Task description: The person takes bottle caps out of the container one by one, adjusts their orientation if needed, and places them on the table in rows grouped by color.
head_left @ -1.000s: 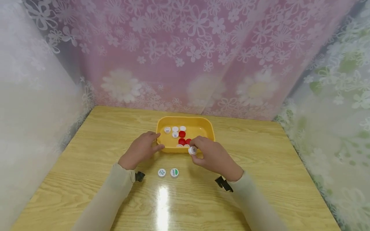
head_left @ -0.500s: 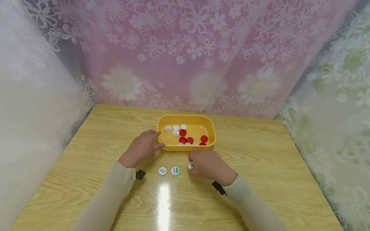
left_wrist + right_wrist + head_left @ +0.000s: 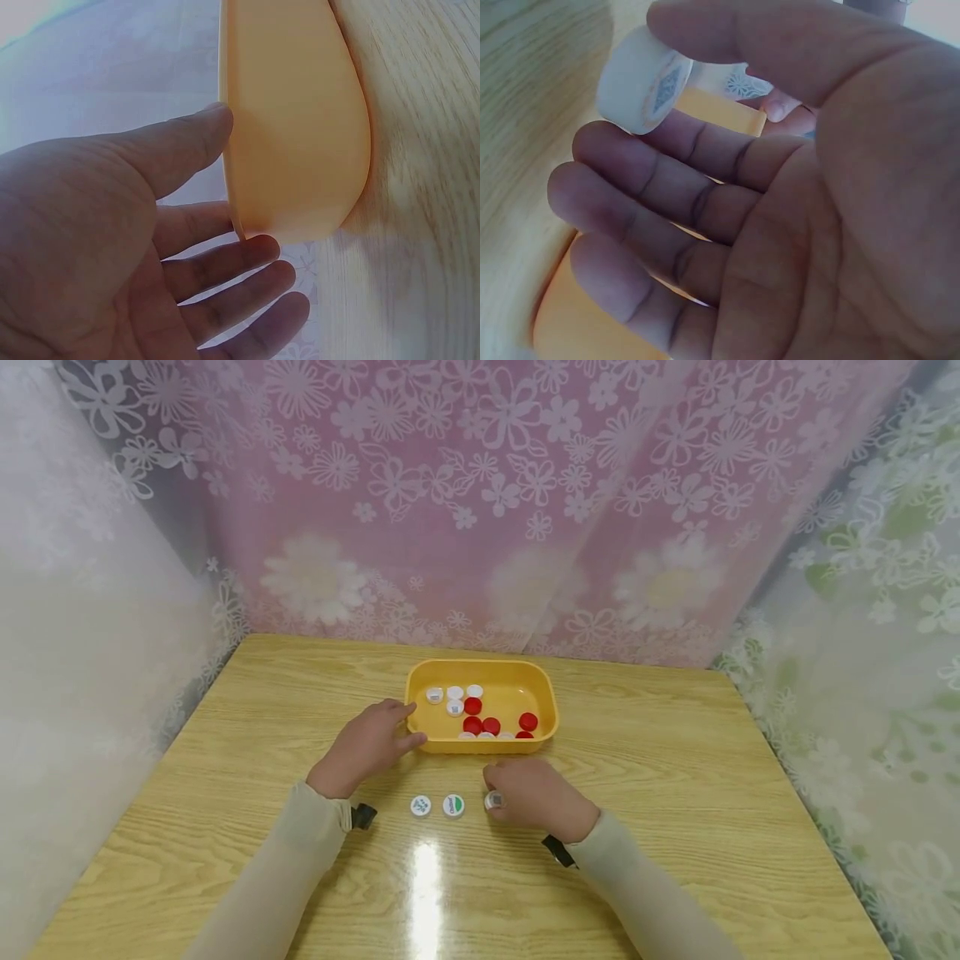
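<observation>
My right hand pinches a white bottle cap between thumb and index finger, low over the table in front of the yellow tray. A square printed code marks the cap's face. In the right wrist view it stands tilted on edge, while the other fingers spread loosely below. My left hand rests against the left end of the yellow tray; its thumb touches the rim and its fingers lie fairly straight along the end. Two white caps with printed tops, one patterned and one partly green, lie side by side left of my right hand.
Inside the tray are several red caps and several white caps, some half hidden by its front wall. The wood-grain table ends at a flowered pink curtain behind, with pale hangings at both sides.
My right hand has come from over the tray's front edge down toward the table with the white bottle cap, settling to the right of the two printed caps. The left hand stays in place.
</observation>
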Action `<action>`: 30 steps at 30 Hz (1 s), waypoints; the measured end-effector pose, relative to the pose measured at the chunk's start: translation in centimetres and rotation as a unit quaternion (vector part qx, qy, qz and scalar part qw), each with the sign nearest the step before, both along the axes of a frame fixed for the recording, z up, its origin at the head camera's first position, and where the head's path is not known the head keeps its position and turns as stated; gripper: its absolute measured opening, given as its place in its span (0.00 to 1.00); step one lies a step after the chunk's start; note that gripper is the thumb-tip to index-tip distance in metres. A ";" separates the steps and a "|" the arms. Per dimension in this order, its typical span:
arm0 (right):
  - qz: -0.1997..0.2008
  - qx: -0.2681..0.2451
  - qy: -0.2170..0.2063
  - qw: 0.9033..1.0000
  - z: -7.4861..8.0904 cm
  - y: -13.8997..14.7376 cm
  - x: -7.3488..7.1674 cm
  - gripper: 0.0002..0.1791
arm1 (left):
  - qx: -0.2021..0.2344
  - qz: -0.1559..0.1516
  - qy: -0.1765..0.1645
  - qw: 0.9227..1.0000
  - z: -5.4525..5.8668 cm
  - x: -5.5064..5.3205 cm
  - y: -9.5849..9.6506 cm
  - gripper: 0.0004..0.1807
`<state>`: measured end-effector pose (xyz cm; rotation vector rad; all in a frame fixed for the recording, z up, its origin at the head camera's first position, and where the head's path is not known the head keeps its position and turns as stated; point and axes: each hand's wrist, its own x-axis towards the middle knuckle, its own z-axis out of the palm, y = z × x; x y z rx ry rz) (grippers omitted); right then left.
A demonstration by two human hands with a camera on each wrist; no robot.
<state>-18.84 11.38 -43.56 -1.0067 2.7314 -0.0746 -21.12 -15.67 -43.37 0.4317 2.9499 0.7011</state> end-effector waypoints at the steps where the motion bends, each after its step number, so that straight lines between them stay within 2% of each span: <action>1: -0.002 0.000 -0.006 1.000 -0.1 0.0 0.0 0.08 | 0.001 0.000 0.000 1.000 0.0 0.0 0.0 0.36; 10: -0.007 -0.005 -0.031 0.999 -0.3 -0.4 0.2 0.06 | -0.002 -0.001 0.005 1.000 0.3 0.0 0.1 0.35; 23: -0.007 0.014 -0.032 0.999 -1.2 -0.5 0.4 0.08 | -0.001 -0.001 -0.003 1.000 0.1 0.1 0.2 0.36; 30: -0.013 -0.011 -0.055 0.998 -0.1 0.1 0.1 0.09 | 0.001 -0.002 -0.009 1.000 0.1 0.1 0.1 0.35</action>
